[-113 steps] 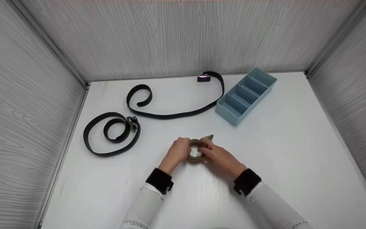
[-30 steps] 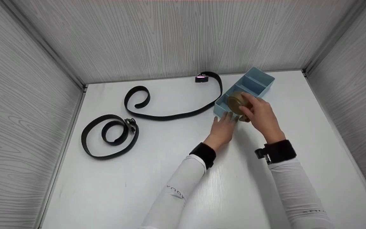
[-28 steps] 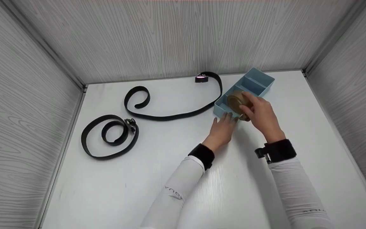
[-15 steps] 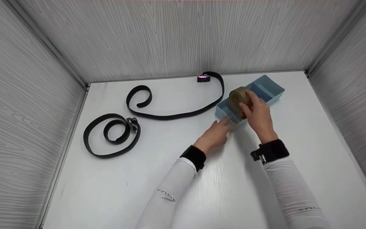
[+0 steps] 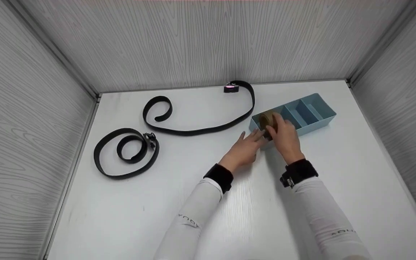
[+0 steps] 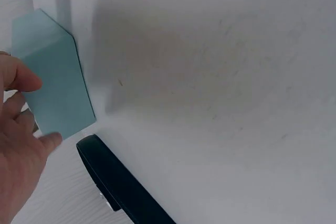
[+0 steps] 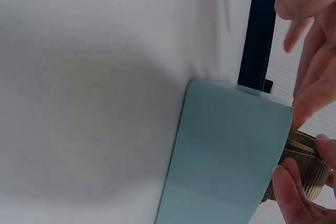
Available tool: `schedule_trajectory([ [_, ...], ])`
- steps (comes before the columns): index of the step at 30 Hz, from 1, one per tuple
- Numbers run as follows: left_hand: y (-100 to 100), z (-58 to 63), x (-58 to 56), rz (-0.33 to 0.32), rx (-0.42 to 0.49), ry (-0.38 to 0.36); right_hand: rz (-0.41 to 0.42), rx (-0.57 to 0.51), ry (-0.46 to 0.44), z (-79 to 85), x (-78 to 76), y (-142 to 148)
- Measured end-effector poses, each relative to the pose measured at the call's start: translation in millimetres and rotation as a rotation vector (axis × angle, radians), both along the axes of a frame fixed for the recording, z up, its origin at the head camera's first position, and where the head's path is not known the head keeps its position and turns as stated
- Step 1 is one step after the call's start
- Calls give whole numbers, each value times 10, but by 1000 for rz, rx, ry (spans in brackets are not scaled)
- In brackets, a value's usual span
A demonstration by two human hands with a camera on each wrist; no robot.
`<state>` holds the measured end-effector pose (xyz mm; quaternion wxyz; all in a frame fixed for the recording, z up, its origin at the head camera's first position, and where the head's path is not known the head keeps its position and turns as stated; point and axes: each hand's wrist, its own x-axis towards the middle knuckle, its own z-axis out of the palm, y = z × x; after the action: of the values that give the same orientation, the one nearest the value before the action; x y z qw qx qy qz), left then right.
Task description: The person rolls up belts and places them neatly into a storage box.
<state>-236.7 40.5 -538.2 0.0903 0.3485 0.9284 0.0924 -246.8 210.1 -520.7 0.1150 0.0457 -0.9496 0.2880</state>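
Note:
My right hand pinches a rolled-up olive-brown webbing belt between thumb and fingers. In the head view the roll stands on edge in the left end of the light blue divided box, partly below the rim. The right wrist view shows its woven weave against the box wall. My left hand lies at the box's near left corner, fingers stretched out to the rim. In the left wrist view its fingertips touch the blue wall. The hands and wall cover the roll's lower part.
A black belt with a buckle curves across the back of the white table, passing close to the box's left end. Another black belt lies coiled at the left. Grey wood-grain panels enclose the table's back and sides.
The roll went from the table between both hands to the box, then lower into its left end. The box has turned, its far end swinging right and nearer. The black belts stay put.

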Motion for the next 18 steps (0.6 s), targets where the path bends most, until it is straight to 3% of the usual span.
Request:
schedule_trajectory([
  [3, 23, -8, 48, 37, -123, 117, 8, 31, -11, -31, -28, -32],
  [5, 50, -6, 78, 50, -168, 153, 9, 50, -17, -42, -53, -38],
  [13, 106, -7, 151, 50, -195, 134, 38, 134, -138, -103, -91, -52],
  [18, 131, 12, 139, 44, -205, 133, 47, 121, -132, -111, -119, -52],
])
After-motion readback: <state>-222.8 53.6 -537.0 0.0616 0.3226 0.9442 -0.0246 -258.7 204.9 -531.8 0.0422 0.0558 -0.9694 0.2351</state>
